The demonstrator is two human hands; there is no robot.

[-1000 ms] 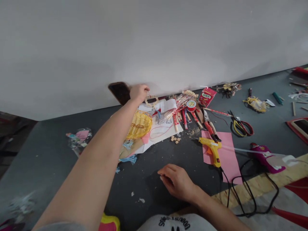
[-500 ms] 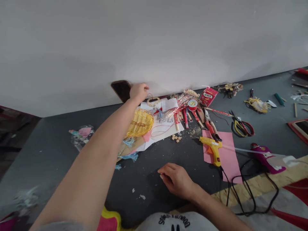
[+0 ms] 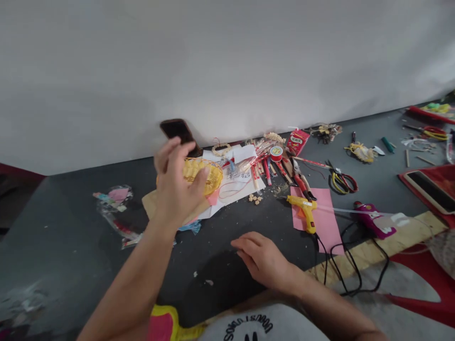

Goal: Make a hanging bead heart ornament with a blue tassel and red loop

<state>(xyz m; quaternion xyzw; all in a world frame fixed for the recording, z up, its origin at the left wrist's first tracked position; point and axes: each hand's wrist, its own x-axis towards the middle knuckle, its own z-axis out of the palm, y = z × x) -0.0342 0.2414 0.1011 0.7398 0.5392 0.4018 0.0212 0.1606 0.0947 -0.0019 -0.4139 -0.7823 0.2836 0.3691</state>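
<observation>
My left hand (image 3: pixel 176 184) is raised over the yellow woven basket (image 3: pixel 209 177), its fingers apart and nothing seen in them. Behind its fingertips a dark phone (image 3: pixel 177 129) leans against the wall. A ring of pale beads (image 3: pixel 221 149) with a red thread lies just right of the phone, on white papers (image 3: pixel 232 189). Close to the near table edge, my right hand (image 3: pixel 265 260) is held low with its fingers curled together. What it holds, if anything, is hidden. Several small wooden pieces (image 3: pixel 255 199) lie beyond that hand.
A yellow glue gun (image 3: pixel 304 208) lies on pink paper (image 3: pixel 329 213), its black cord looping over the wooden edge strip (image 3: pixel 401 244). Pliers (image 3: pixel 302 182), scissors (image 3: pixel 341 182), a thread spool (image 3: pixel 276 153) and a red drink carton (image 3: pixel 297 141) lie further back. Plastic packets (image 3: pixel 115 199) are at left.
My left hand has drawn back from beside the bead ring toward me and left, opening its fingers. The bead ring stays on the papers. My right hand keeps its pose.
</observation>
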